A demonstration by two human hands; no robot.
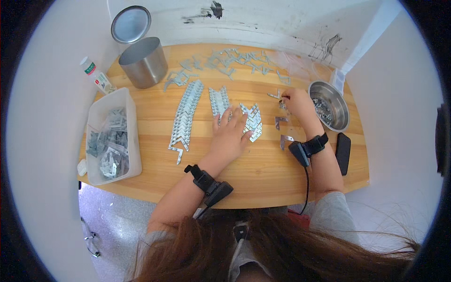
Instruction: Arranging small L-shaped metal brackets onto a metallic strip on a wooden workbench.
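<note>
My left hand lies flat with its fingers spread. Its fingertips rest on two nested rows of metal L-shaped brackets, a middle row and a shorter right row. Farther left runs a longer row of brackets with small round pieces on them; one bracket juts from its near end. The fingertips of my right hand are pinched together over small pieces on the table, and what they hold is too small to tell. Single brackets lie by it: one beyond, one nearer me and another.
A steel bowl of small metal parts stands at the right, with a black phone nearer me. Loose brackets scatter along the back. At the left are a plastic bin of brackets, a bottle, a steel canister and a round lid.
</note>
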